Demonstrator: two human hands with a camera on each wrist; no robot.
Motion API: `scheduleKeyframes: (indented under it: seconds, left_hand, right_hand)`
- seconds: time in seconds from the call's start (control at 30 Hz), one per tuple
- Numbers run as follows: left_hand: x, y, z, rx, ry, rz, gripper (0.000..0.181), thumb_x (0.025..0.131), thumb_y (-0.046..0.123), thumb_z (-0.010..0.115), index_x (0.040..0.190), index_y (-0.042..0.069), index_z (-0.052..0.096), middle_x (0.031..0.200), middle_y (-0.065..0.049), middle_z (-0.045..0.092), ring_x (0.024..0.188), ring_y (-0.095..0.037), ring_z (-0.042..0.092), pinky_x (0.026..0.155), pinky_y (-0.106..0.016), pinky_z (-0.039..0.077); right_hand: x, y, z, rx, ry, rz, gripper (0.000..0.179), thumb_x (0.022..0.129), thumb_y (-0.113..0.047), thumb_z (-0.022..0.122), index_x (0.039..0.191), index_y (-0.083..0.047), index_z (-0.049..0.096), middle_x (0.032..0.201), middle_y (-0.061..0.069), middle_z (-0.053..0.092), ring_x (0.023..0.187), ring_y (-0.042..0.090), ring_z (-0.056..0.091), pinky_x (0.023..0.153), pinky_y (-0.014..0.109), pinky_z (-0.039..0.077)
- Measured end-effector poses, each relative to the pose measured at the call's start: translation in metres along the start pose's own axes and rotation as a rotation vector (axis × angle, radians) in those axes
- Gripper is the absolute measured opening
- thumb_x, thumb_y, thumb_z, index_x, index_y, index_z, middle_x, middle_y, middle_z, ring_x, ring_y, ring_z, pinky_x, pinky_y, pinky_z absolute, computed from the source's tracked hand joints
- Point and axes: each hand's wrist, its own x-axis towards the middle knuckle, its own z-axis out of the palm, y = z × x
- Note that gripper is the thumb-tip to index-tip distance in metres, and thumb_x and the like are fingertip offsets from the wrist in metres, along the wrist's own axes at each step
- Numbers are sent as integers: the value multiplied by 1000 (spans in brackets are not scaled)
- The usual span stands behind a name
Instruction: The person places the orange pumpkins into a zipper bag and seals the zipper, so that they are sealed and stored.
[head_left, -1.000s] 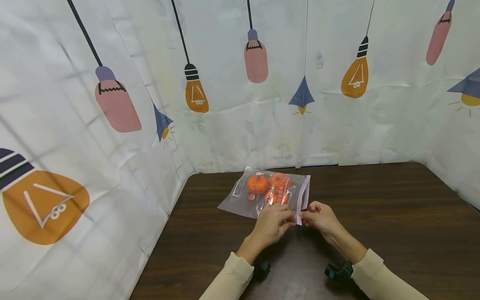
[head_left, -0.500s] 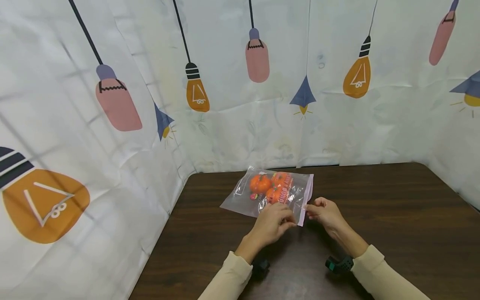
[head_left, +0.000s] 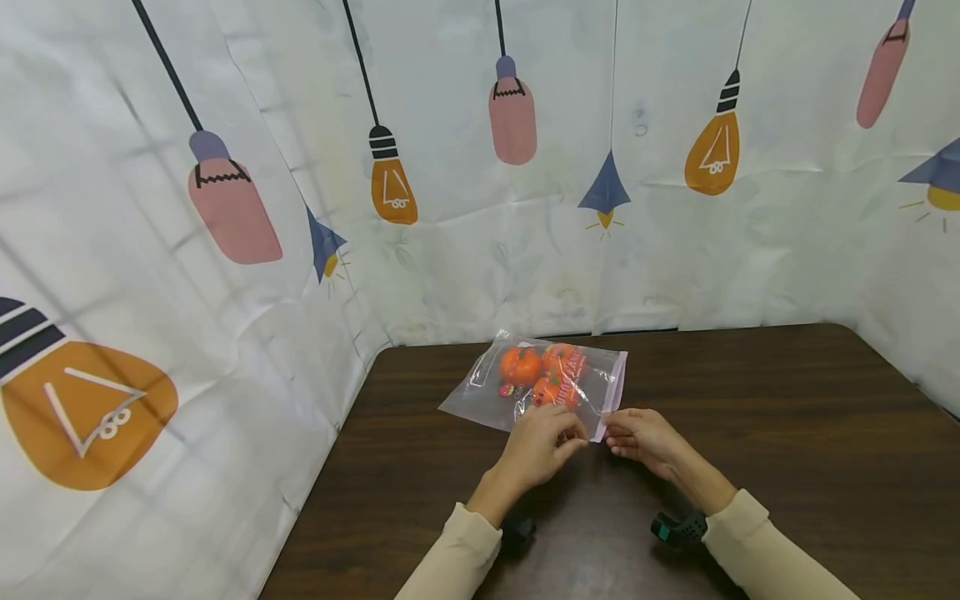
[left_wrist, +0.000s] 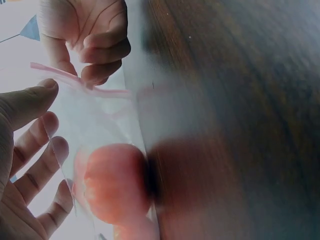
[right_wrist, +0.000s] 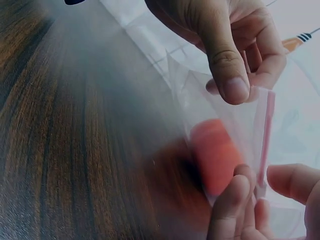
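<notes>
A clear zip bag [head_left: 480, 398] with a pink-lilac strip [head_left: 614, 385] along its mouth lies at the far middle of the table. Inside are 3 ribbed, orange-red round pieces [head_left: 521, 365] that look like small pumpkins or tomatoes. My right hand [head_left: 648, 442] pinches the near end of the strip; in the left wrist view its fingertips meet that pink edge. My left hand [head_left: 542, 442] is at the bag's near edge, thumb apart from the fingers. In the left wrist view those fingers [left_wrist: 42, 165] are spread loosely along the film.
The dark wood-grain table [head_left: 787, 433] stretches to both sides. Behind and to the left hangs a white curtain [head_left: 465, 275] printed with lamps and bulbs. A dark band [head_left: 678, 529] with a green patch is on the right wrist, another dark device [head_left: 517, 533] on the left.
Both hands stay at the bag's mouth. The strip's near corner has risen a little, and the right fingers have turned lower and closer to it. The left thumb and fingers have parted.
</notes>
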Motion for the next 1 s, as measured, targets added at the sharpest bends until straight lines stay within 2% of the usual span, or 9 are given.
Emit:
scheduleKeyframes:
  seconds: [0.33, 0.47, 0.6, 0.73, 1.0]
  left_hand:
    - [1, -2, -3, -28, 6, 5, 8, 88, 28, 79, 89, 23, 73, 84, 12, 69, 80, -3, 62, 70, -18, 39]
    - [0, -2, -3, -21, 2, 3, 9, 89, 29, 79, 90, 24, 72, 84, 12, 69, 79, -3, 62, 70, -18, 39]
    - [-1, -3, -2, 28, 4, 15, 9, 87, 28, 80, 88, 24, 73, 82, 13, 67, 78, -2, 60, 71, -20, 41]
    - [-1, -4, -2, 82, -25, 14, 5, 84, 28, 80, 85, 26, 75, 79, 14, 65, 76, -2, 58, 72, -22, 42]
    - [0, -4, -4, 78, -76, 19, 4, 85, 27, 81, 84, 29, 77, 78, 14, 67, 78, -4, 60, 69, -20, 39]
  right_hand:
    - [0, 3, -5, -14, -41, 82, 27, 105, -30, 56, 105, -4, 63, 78, -2, 70, 67, 6, 65, 66, 23, 57]
    - [2, 5, -6, -15, -58, 85, 26, 104, -30, 57, 103, -5, 64, 78, -3, 70, 67, 6, 65, 66, 23, 57]
    - [3, 6, -5, -10, -53, 58, 23, 104, -27, 59, 100, -6, 64, 79, -3, 68, 68, 6, 64, 67, 23, 57]
    - [4, 6, -3, -21, -41, 11, 18, 104, -23, 58, 95, -8, 64, 79, -3, 67, 69, 7, 64, 66, 23, 56]
    - [5, 6, 0, -80, 28, -77, 17, 103, -20, 60, 93, -7, 65, 76, -3, 66, 67, 7, 63, 62, 22, 56]
